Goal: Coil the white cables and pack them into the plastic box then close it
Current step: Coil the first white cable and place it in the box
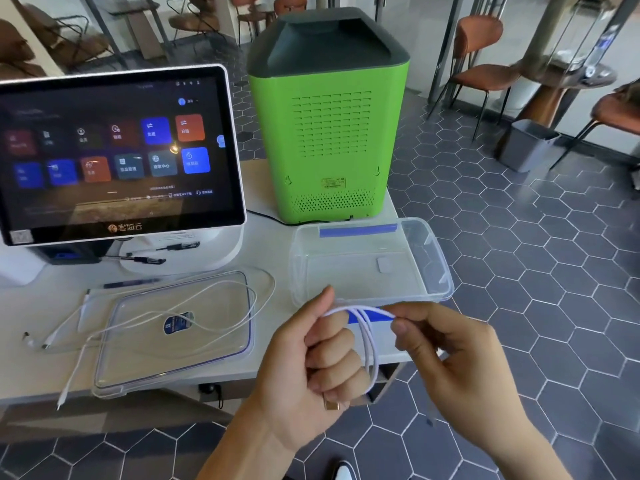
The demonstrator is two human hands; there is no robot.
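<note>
My left hand (pixel 318 368) is closed around a small coil of white cable (pixel 367 341), with a plug end poking out below the fist. My right hand (pixel 446 355) pinches the same cable at the top of the loop, just in front of the table edge. The clear plastic box (pixel 433 268) with blue clips stands open and holds nothing, right behind my hands. Its clear lid (pixel 145 368) lies flat to the left. More loose white cables (pixel 228 289) trail across the lid and off the table's front edge.
A touchscreen terminal (pixel 117 154) stands at the back left with pens (pixel 145 260) at its base. A tall green machine (pixel 329 133) stands behind the box. The white table (pixel 31 358) ends just right of the box. Chairs and a grey bin (pixel 526 147) stand beyond.
</note>
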